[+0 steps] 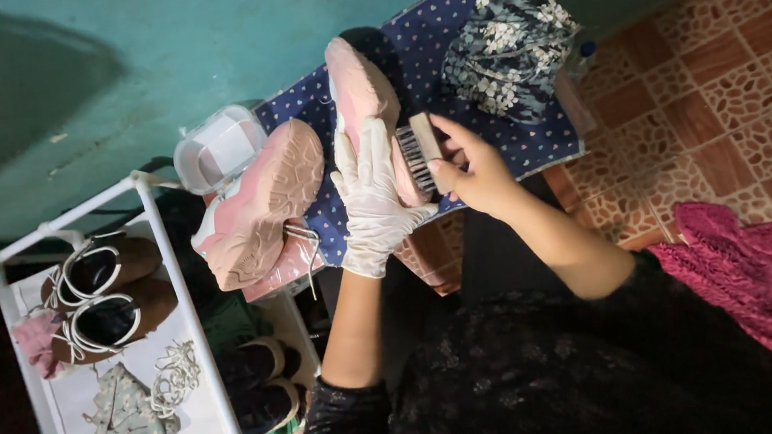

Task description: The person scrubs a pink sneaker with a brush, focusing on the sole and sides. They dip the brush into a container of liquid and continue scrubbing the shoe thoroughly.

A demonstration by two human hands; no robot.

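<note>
Seen from above, a person in a dark patterned top works over a small table covered by a navy blue cloth with white dots, which lies under and just beyond both hands. Left of the hands stands a white shoe rack holding brown sandals with white straps. Well to the right of the hands, a magenta knitted cloth lies on the patterned red floor tiles. Beyond the right hand, a floral dark fabric bag sits on the cloth. Just left of the left hand, a pink and white sneaker rests sole up, and beyond it sits a white plastic container. The left hand, in a white glove, is wrapped around a second pink sneaker, holding it upright on the cloth. The bare right hand is closed around a small wooden brush, whose bristles press against the side of the held sneaker, between the two hands.
</note>
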